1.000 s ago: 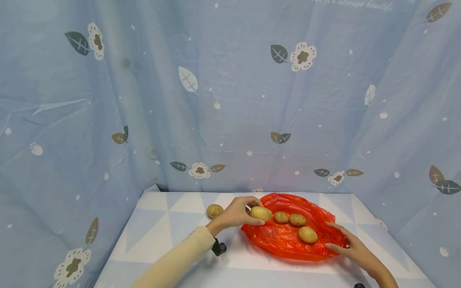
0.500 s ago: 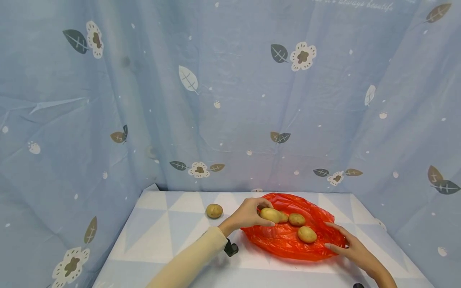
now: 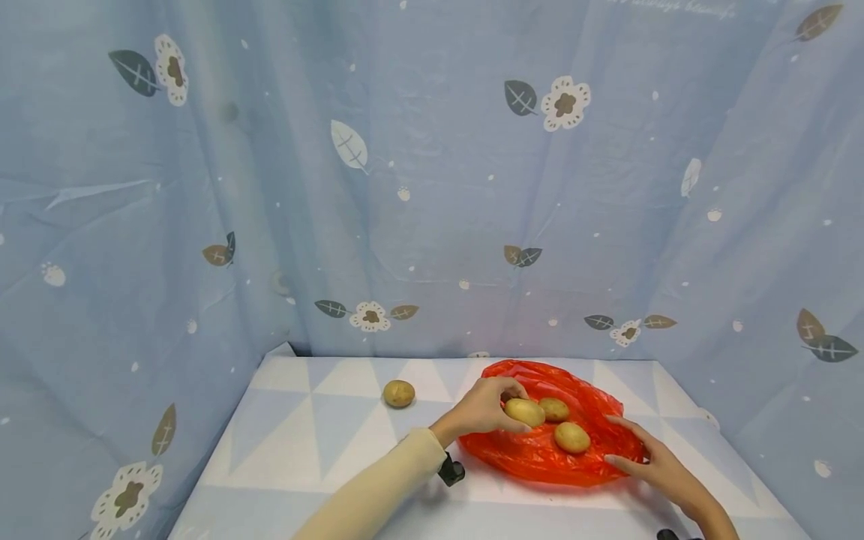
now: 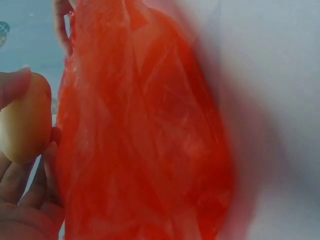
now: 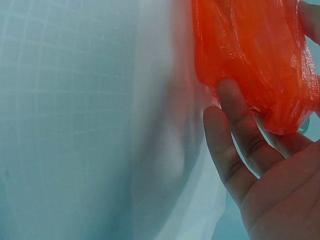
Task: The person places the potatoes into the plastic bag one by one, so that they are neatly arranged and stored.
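My left hand (image 3: 489,409) grips a yellow potato (image 3: 526,412) just above the opened red plastic bag (image 3: 513,461). In the left wrist view the thumb and fingers are around that potato (image 4: 27,120), beside the red film. Two more potatoes lie in the bag, one at the back (image 3: 553,409) and one nearer the front (image 3: 571,437). At the bag's right end, my right hand (image 3: 651,461) holds the rim, thumb and forefinger spread over it. The right wrist view has other fingers (image 5: 245,132) against the bag's outside.
Another potato (image 3: 399,393) lies on the table left of the bag. The table (image 3: 270,442) wears a pale blue and white triangle-patterned cover. A blue flowered curtain (image 3: 432,187) hangs behind and at both sides.
My left hand has moved right with its potato, from the bag's left rim to over its middle. It now hides one potato that showed earlier. The right hand has stayed at the rim.
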The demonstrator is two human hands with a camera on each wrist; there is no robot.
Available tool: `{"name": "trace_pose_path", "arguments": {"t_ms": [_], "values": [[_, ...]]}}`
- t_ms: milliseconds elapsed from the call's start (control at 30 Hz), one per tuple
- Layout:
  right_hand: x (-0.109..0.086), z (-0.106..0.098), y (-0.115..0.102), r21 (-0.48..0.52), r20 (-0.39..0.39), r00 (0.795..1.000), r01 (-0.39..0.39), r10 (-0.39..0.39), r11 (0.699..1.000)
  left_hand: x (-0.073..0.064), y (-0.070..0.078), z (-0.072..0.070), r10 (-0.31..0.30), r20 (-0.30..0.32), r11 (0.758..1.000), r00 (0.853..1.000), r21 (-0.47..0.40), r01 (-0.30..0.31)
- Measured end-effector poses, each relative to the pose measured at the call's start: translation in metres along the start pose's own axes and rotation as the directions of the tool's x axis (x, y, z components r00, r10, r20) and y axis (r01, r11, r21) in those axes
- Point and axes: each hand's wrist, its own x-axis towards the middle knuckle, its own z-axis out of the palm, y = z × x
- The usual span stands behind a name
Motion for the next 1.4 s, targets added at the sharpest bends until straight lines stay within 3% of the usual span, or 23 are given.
{"name": "trace_pose_path", "arguments": {"t_ms": [167, 600, 1133, 1400], "values": [[0.0, -0.001, 0.001, 0.002, -0.002, 1.0, 0.018, -0.018, 1.0, 0.004, 0.001, 0.011, -0.037, 0.0, 0.999, 0.999, 0.026, 0.037], [-0.002, -0.002, 0.003, 0.019, -0.018, 1.0, 0.015, -0.015, 1.0, 0.014, -0.003, 0.034, -0.119, -0.027, 0.993, 0.992, -0.005, 0.119], [-0.003, 0.0, 0.001, 0.02, -0.027, 0.999, 0.028, -0.028, 0.999, 0.021, -0.013, 0.052, -0.195, -0.091, 0.98, 0.977, -0.049, 0.191], [-0.002, 0.001, 0.002, 0.032, -0.028, 1.0, 0.015, -0.014, 0.999, 0.023, -0.018, 0.058, -0.189, -0.106, 0.981, 0.976, 0.027, 0.193]]}}
